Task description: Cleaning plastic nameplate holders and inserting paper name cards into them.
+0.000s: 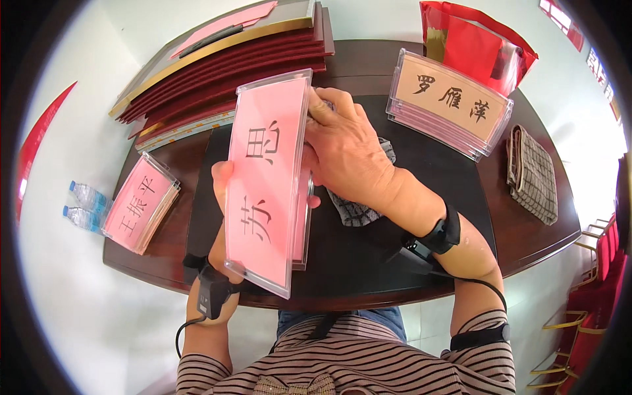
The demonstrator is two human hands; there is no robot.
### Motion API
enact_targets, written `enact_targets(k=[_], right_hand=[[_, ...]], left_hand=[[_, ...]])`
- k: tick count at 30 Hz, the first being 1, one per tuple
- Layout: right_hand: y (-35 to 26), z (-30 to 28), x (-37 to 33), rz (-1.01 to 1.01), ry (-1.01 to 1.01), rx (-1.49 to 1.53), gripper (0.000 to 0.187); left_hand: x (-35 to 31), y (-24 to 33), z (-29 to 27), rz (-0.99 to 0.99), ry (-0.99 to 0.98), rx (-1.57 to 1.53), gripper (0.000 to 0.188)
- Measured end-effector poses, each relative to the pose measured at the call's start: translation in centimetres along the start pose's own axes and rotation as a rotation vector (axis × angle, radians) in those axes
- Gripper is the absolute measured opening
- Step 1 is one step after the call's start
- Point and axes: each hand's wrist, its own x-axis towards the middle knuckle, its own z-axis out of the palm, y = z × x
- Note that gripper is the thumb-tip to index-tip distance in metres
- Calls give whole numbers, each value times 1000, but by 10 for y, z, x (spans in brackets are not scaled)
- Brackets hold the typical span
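Observation:
A clear acrylic name stand with a pink card (pixel 266 184) is held up, tilted, over the desk. My left hand (pixel 222 176) grips it from behind, with most of the fingers hidden by the stand. At the stand's upper right edge, my right hand (pixel 349 148) is closed with the thumb against the plastic. A dark checked cloth (pixel 359 212) shows above and below the right hand, bunched in its grasp. Behind the raised stand, the edge of another part or stand shows; I cannot tell which.
A stack of red folders (pixel 217 79) with a black pen (pixel 210 41) fills the back left. Name stands (pixel 141 201) sit at left, more (pixel 451 105) at back right near a red bag (pixel 474 49). A folded checked towel (pixel 532 174) lies right. Water bottles (pixel 85 207) stand beyond the left edge.

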Motion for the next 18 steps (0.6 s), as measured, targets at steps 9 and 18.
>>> enact_targets(k=[9,18], right_hand=[[-8,-6,-7,-81,-198,-96,27],[0,-7,-2,-67,-236,-142,15]], left_hand=[[8,-5,-3,124,97,-33,70],[9,-2,8,184,211,113,67]])
